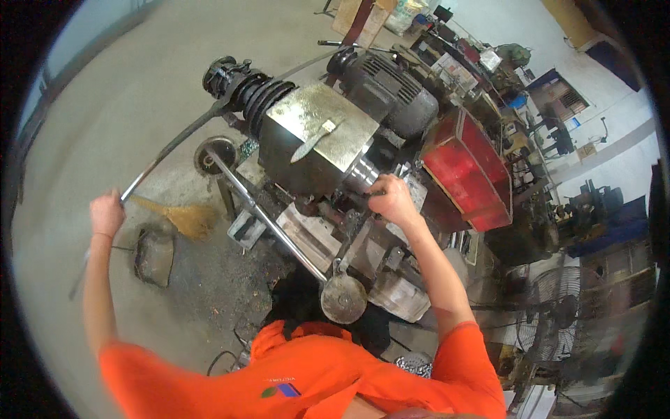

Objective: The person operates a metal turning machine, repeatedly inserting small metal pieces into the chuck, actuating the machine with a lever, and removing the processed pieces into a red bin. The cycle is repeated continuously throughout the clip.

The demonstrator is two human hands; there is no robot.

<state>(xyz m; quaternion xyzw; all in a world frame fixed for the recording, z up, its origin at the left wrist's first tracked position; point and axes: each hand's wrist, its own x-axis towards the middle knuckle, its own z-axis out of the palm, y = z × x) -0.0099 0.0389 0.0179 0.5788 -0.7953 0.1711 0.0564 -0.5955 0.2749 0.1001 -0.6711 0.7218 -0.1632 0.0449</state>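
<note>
What the right hand [392,199] grips is hard to make out: its fingers curl shut around something dark at the front of the lathe-like machine [317,143], just beside the shiny cylindrical chuck [361,174], and the knuckles hide the part itself. The machine's lower bed is a jumble of greasy metal, and the orange shirt [314,377] cuts off the view below. To the left the concrete floor [105,105] lies open, with a broom [183,218] lying on it. The left hand [106,213] is stretched far out there, closed around the end of a long curved metal bar [178,143] that runs up to the pulley end [227,77] of the machine.
</note>
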